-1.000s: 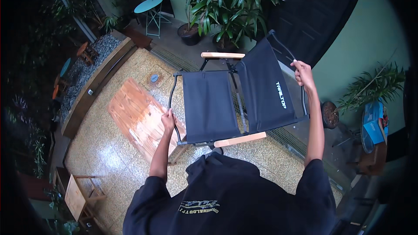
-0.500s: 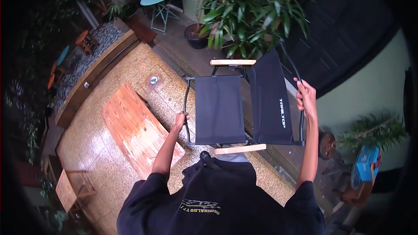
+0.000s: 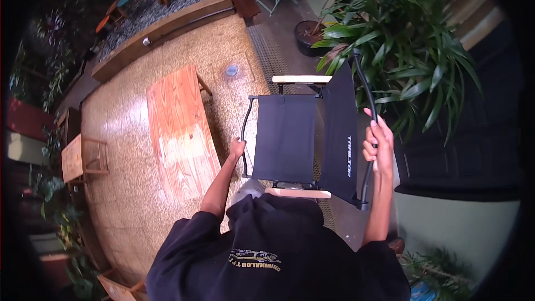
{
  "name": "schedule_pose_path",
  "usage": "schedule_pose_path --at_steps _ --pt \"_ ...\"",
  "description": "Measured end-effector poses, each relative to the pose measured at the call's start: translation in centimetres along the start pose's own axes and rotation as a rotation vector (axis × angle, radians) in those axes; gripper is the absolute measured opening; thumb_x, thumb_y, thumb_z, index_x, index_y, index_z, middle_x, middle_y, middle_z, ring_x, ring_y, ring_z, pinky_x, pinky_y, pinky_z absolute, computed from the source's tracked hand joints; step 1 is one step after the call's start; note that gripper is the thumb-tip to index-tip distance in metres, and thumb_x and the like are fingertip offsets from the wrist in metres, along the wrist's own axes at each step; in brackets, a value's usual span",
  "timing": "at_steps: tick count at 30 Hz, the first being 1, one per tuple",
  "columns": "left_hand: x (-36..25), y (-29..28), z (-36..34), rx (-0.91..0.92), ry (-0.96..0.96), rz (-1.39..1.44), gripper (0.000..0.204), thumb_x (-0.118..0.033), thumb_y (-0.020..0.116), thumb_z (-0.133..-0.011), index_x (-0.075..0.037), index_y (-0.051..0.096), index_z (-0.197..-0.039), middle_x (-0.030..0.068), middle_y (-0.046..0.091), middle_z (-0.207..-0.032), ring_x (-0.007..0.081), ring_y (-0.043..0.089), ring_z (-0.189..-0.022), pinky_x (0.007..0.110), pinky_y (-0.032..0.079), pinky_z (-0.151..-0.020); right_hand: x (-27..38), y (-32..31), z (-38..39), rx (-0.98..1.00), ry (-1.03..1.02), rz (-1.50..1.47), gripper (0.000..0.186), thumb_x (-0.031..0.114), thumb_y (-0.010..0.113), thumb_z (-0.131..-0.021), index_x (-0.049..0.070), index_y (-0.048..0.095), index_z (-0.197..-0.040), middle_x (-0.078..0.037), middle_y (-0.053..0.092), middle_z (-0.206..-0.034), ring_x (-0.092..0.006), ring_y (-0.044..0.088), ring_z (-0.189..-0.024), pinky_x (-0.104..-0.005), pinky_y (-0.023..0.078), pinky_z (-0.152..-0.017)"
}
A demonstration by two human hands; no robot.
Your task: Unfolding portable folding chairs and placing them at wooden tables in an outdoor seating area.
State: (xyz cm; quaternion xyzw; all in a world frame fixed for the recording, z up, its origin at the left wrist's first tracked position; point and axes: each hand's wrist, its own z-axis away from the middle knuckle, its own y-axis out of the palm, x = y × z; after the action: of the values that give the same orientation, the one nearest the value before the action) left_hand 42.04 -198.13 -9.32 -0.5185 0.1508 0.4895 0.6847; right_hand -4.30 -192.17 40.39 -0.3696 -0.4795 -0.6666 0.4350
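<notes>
— What's nearest you?
— The chair [image 3: 284,139], right in front of me, its near armrest [image 3: 301,193] just past my shirt [image 3: 267,245]. Whether it touches the floor, I can't tell.
— And your fingers?
— My left fingers [image 3: 239,145] are wrapped around the seat's rod [image 3: 243,125]; my right fingers [image 3: 369,150] grasp the backrest's rod [image 3: 369,85].
— Why there?
— Opposite ends probably share the weight and keep it steady; rods likely give a firmer hold than cloth.
— So where's the chair from them?
— Between: the seat runs right from my left fingers, the backrest stands just left of my right ones.
— Farther out?
— The far armrest [image 3: 301,79], then the plant [image 3: 390,56], far right.
</notes>
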Motion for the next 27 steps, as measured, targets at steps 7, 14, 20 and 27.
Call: schedule_pose_path --at_steps 7,14,20,27 --pt "-13.8 6.4 14.6 1.069 0.42 0.108 0.057 -0.05 0.048 -0.113 -0.004 0.069 -0.14 0.0132 0.064 -0.15 0.0314 0.056 -0.141 0.043 0.038 -0.126 -4.6 2.7 -10.1 0.21 0.161 -0.136 0.047 0.022 0.053 -0.117 0.006 0.049 -0.161 0.007 0.032 -0.069 -0.0007 0.024 -0.044 -0.0214 0.02 -0.037" --pt "-11.0 9.4 14.0 1.157 0.675 -0.134 0.076 -0.062 0.064 -0.103 -0.005 0.058 -0.154 0.0215 0.059 -0.151 0.0393 0.055 -0.14 0.045 0.038 -0.124 -8.7 8.6 -17.7 0.282 0.213 0.01 0.049 0.022 0.052 -0.117 0.007 0.047 -0.163 0.007 0.032 -0.07 -0.0008 0.025 -0.044 -0.0211 0.02 -0.037" --pt "-4.4 11.3 8.3 0.825 0.874 -0.097 0.093 -0.053 0.079 -0.091 -0.007 0.044 -0.164 0.0244 0.053 -0.155 0.0431 0.053 -0.143 0.051 0.043 -0.121 -12.7 14.8 -22.6 0.263 0.254 0.042 0.048 0.021 0.055 -0.117 0.01 0.048 -0.163 0.007 0.033 -0.07 -0.002 0.03 -0.046 -0.0215 0.023 -0.039" --pt "0.8 10.7 0.8 0.78 0.531 -0.276 0.07 -0.041 0.066 -0.101 -0.029 0.046 -0.166 0.0149 0.054 -0.163 0.0384 0.051 -0.15 0.061 0.039 -0.122 -20.6 21.0 -27.6 0.244 0.322 0.064 0.048 0.025 0.054 -0.117 0.017 0.046 -0.164 0.007 0.034 -0.071 -0.003 0.03 -0.048 -0.0219 0.027 -0.042"
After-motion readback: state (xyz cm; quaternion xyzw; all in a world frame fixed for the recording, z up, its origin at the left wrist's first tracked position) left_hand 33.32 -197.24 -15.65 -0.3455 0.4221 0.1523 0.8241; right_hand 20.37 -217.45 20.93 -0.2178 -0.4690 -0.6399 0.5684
